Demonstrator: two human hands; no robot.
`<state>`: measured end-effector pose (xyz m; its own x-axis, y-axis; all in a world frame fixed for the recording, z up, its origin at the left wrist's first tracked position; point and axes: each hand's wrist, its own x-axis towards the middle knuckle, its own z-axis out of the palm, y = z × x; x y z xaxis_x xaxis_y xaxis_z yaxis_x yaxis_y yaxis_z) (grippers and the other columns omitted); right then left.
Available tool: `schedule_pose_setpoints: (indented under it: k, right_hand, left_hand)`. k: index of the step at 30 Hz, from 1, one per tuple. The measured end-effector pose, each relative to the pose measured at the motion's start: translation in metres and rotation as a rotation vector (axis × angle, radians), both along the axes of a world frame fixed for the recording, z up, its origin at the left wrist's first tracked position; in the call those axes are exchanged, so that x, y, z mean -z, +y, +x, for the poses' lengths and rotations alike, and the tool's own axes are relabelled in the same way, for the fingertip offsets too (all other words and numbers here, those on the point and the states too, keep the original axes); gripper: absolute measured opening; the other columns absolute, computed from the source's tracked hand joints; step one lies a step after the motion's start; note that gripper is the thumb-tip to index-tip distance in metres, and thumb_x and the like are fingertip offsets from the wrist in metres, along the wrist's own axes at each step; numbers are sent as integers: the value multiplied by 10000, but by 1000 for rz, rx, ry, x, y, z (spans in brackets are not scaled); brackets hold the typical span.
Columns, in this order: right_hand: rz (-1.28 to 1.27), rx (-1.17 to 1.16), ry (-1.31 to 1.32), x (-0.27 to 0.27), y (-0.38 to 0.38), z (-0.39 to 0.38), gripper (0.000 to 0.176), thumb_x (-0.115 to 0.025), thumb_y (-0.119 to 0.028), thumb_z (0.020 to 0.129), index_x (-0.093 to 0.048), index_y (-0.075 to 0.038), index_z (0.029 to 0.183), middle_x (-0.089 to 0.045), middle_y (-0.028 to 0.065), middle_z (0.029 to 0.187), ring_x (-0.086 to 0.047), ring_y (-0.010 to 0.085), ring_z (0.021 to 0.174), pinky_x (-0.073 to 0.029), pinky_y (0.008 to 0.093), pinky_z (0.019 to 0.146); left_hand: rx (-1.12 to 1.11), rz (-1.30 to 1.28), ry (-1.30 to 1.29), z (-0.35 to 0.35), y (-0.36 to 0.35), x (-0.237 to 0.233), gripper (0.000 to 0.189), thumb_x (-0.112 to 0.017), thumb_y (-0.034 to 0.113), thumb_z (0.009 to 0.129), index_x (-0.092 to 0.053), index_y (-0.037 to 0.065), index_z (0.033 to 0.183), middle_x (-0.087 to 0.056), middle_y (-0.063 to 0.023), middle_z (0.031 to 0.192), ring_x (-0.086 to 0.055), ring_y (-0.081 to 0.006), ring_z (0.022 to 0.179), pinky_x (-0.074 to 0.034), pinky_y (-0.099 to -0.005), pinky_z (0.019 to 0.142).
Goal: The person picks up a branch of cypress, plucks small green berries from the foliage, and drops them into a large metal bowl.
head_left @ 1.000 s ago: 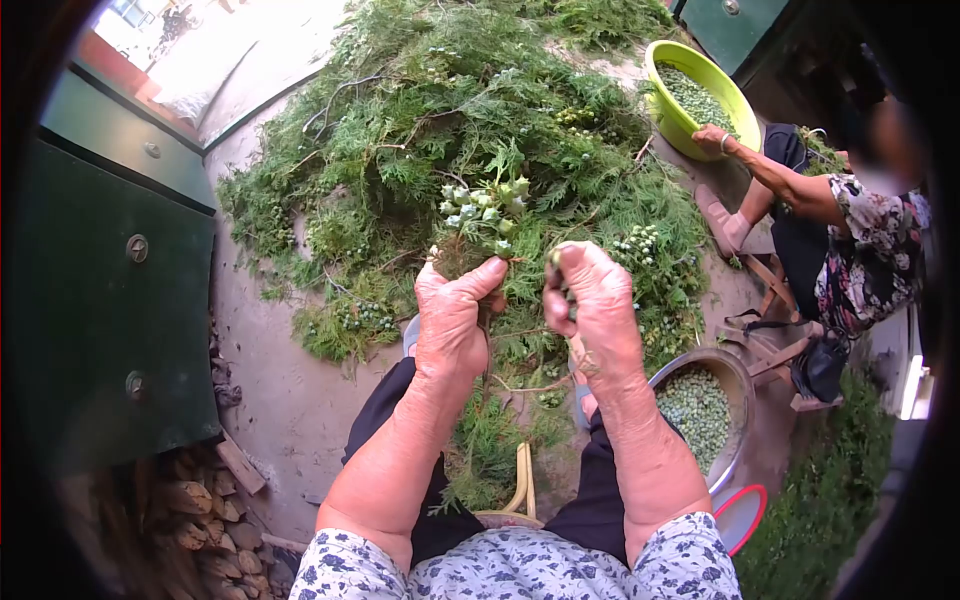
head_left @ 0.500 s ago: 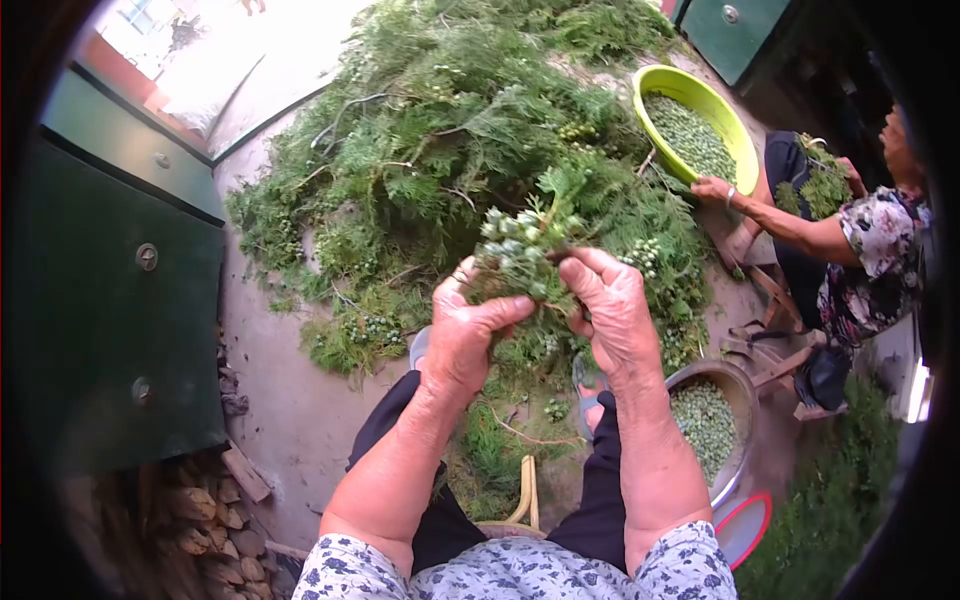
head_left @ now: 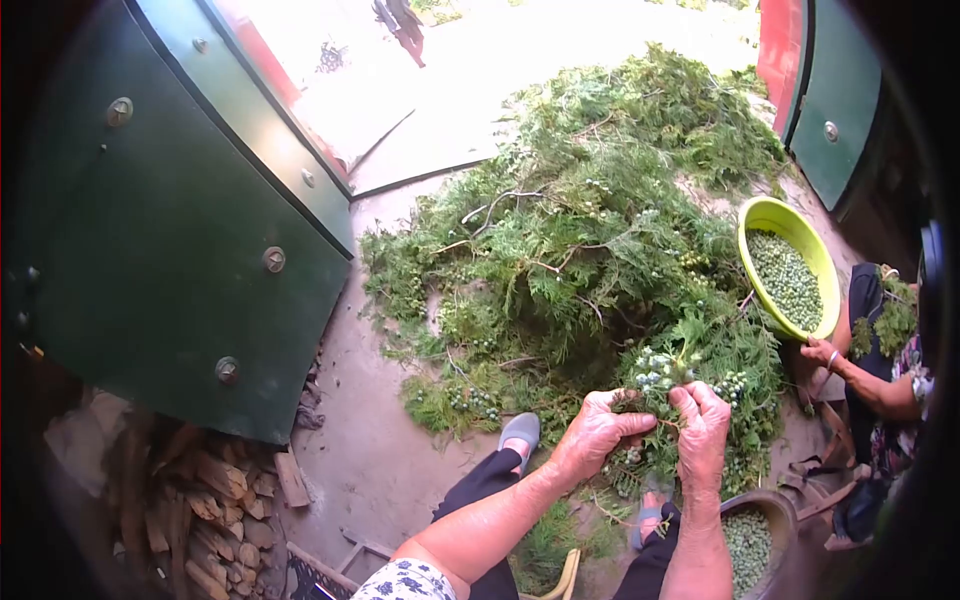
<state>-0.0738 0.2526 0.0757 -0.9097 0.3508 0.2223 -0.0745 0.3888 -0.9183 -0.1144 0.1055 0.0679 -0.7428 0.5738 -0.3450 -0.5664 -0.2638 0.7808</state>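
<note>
A small green sprig with pale round cones is held up between both hands. My left hand grips its lower left side, thumb pointing right along the stem. From the right, my right hand pinches the sprig just below the cones. Behind and beneath them spreads a large heap of green branches. A metal basin of picked green cones stands beside my right forearm, partly hidden by it.
At the right, a co-worker's hand touches a yellow-green basin of cones. Stacked firewood lies at the lower left under a dark green door. Another green door stands at the upper right.
The view has turned left, so the heap, basins and hands appear further right and lower. Both hands still hold the sprig. The co-worker's hand is still at the yellow-green basin.
</note>
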Motion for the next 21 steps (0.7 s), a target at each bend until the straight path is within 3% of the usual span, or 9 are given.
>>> schedule_pose_setpoints:
  k: [2, 3, 6, 7, 10, 14, 16, 19, 21]
  right_hand:
    - [-824, 66, -133, -12, -11, 2, 179, -610, -186, 869, -618, -9, 896, -594, 2, 755, -497, 63, 592, -390, 203, 492]
    - [-968, 150, -114, -1, -13, -2, 252, -614, -244, 870, -592, 1, 927, -565, -5, 722, -489, 71, 545, -373, 198, 435]
    - [-1080, 204, -172, 5, 1, 2, 279, -612, -299, 863, -579, -22, 886, -516, -15, 675, -454, 69, 500, -332, 188, 381]
    - [-978, 174, -75, 11, 12, -1, 295, -607, -339, 856, -563, -48, 873, -479, -26, 642, -414, 62, 469, -304, 187, 357]
    - [-1113, 153, 96, -2, 33, -3, 225, -585, -274, 882, -539, -60, 937, -520, 30, 787, -450, 94, 553, -315, 194, 385]
    - [-1346, -44, 100, -7, 34, 3, 172, -545, -214, 898, -542, -62, 977, -561, 98, 900, -488, 146, 625, -369, 225, 424]
    - [-1389, -46, 113, -9, 27, 2, 187, -566, -231, 891, -559, -60, 966, -584, 88, 853, -509, 129, 609, -362, 206, 410]
    - [-1031, -68, -12, -9, 20, 4, 167, -634, -215, 851, -600, -52, 870, -602, 23, 749, -510, 56, 528, -326, 181, 368]
    - [-688, -29, -119, -19, 9, 7, 156, -659, -170, 831, -638, -41, 916, -629, 34, 819, -531, 51, 578, -368, 183, 438]
  left_hand:
    - [-19, 18, -45, 3, 2, -3, 247, -699, 51, 753, -627, 24, 988, -642, -17, 850, -575, -75, 680, -456, -216, 575]
    - [-23, 46, -36, 3, 4, -4, 231, -693, 58, 756, -625, 24, 974, -630, -3, 805, -554, -60, 646, -434, -203, 550]
    - [-29, 99, -37, 3, 4, -2, 231, -690, 67, 758, -619, 21, 973, -622, 5, 782, -541, -49, 637, -428, -197, 550]
    - [-65, 67, 7, 2, 2, -3, 229, -688, 64, 760, -618, 17, 973, -622, 4, 782, -543, -49, 642, -434, -197, 556]
    - [-214, 5, 58, 1, 1, -6, 159, -693, 59, 756, -636, 10, 896, -618, -3, 767, -545, -61, 620, -446, -208, 539]
    - [-312, -50, 80, -7, 1, -7, 130, -696, 30, 748, -634, 11, 860, -618, -6, 730, -550, -75, 585, -442, -212, 508]
    - [-355, -67, 78, -6, 3, -5, 136, -698, 37, 752, -633, 18, 870, -631, -18, 730, -563, -80, 589, -449, -216, 519]
    - [-313, -88, 70, -5, 0, -6, 160, -699, 45, 758, -636, 29, 903, -651, -25, 775, -577, -82, 611, -457, -213, 547]
    - [-314, -85, 77, -4, 2, -7, 157, -699, 45, 758, -638, 30, 902, -651, -23, 775, -576, -80, 610, -456, -211, 547]
